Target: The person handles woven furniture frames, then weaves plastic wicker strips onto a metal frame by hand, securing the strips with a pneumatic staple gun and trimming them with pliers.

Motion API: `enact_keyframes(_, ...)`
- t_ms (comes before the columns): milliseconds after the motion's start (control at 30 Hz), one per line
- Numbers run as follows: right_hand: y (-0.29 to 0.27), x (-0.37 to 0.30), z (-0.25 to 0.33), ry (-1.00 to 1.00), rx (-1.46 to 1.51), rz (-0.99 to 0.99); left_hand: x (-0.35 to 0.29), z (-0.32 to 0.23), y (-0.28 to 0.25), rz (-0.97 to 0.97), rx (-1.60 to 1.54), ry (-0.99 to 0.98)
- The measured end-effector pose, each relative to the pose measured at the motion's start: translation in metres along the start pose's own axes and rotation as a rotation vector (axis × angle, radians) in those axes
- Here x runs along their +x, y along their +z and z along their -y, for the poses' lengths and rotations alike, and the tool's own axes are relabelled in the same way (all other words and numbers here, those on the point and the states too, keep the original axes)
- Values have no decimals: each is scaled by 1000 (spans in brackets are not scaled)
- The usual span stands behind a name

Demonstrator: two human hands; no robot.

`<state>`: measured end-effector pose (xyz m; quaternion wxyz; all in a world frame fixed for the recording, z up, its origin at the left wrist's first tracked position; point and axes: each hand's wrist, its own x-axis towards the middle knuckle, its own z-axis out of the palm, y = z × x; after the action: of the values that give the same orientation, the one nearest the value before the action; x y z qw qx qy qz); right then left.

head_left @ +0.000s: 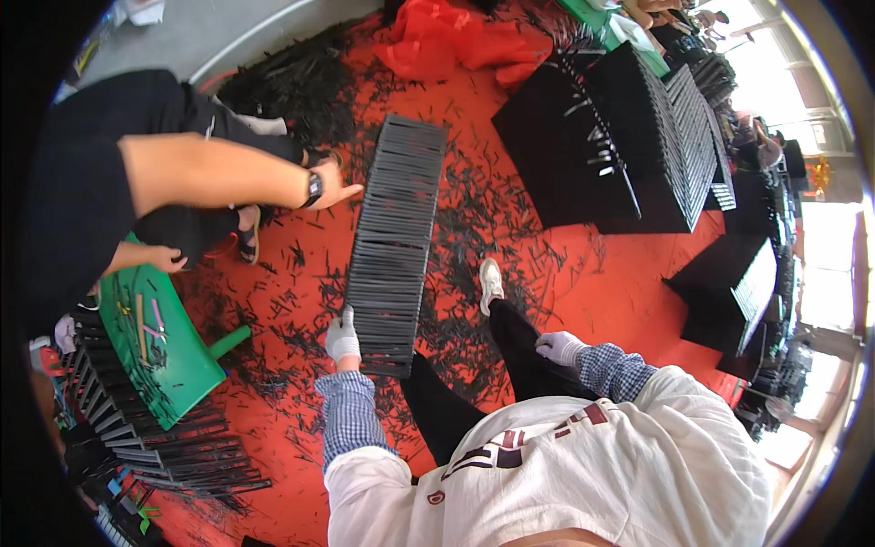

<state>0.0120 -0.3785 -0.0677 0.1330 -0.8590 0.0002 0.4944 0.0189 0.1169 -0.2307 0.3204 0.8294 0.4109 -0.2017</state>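
A long black slatted panel (392, 242), made of many thin strips side by side, stretches away from me over the red floor. My left hand (343, 339), in a white glove, grips its left edge close to the near end; the fingertips are partly hidden there. My right hand (561, 348), also gloved, rests by my right thigh with fingers loosely extended and nothing visible in them. From the left, a co-worker's hand (333, 186) with a dark wrist watch points a finger at the panel's far left edge. The co-worker's other hand (164, 259) hangs above a green stool.
Black strip scraps (474, 223) litter the red floor (602, 283). The green stool (178, 365) at left bears small loose sticks, beside stacked black strips (196, 456). Large black stacks (602, 146) stand at right. Red sheeting (456, 41) lies at the far end.
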Motion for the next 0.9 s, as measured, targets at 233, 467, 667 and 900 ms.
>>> enact_keyframes(233, -141, 34, -43, 2, -54, -65, -57, -166, -72, -96, 208, -103)
enact_keyframes(467, -227, 89, -60, -181, 122, -169, -94, -279, -125, -80, 249, -145)
enact_keyframes(667, -281, 173, 11, -273, 360, -91, -111, -324, -159, -43, 242, -118)
enact_keyframes(900, -331, 246, 126, 120, 992, 229, -95, -374, -206, 36, 193, -164)
